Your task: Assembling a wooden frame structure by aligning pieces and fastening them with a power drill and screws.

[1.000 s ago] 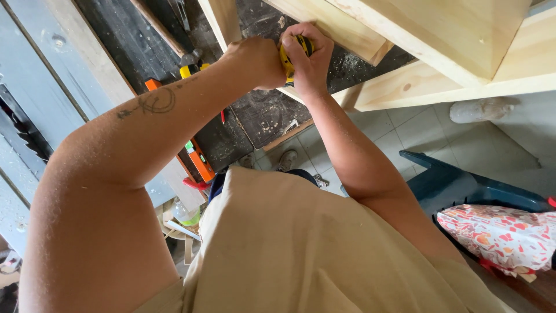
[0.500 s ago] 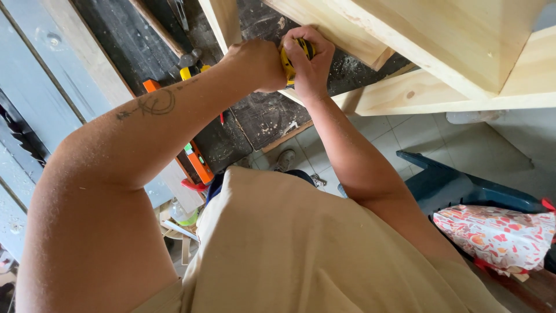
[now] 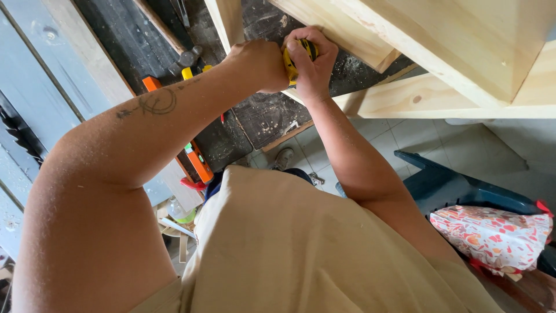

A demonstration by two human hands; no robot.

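Observation:
Both my hands are clasped together around a small yellow and black tool (image 3: 295,57) at the top middle of the head view. My left hand (image 3: 258,64) wraps it from the left, and my right hand (image 3: 315,61) grips it from the right. The tool is mostly hidden by my fingers, so I cannot tell its kind. It is pressed against the edge of a pale wooden frame (image 3: 463,52) that lies on a dark, dusty workbench (image 3: 269,116). A narrow wooden upright (image 3: 227,20) stands just left of my hands.
An orange spirit level (image 3: 197,159) lies under my left forearm. A hammer (image 3: 168,37) rests on the bench at the top. A saw blade (image 3: 20,136) shows at the far left. A dark blue plastic chair (image 3: 457,188) holding a patterned cloth bag (image 3: 492,235) stands at the lower right on pale floor tiles.
My hands stay clasped on the yellow tool at the same spot on the frame. The view has shifted only slightly.

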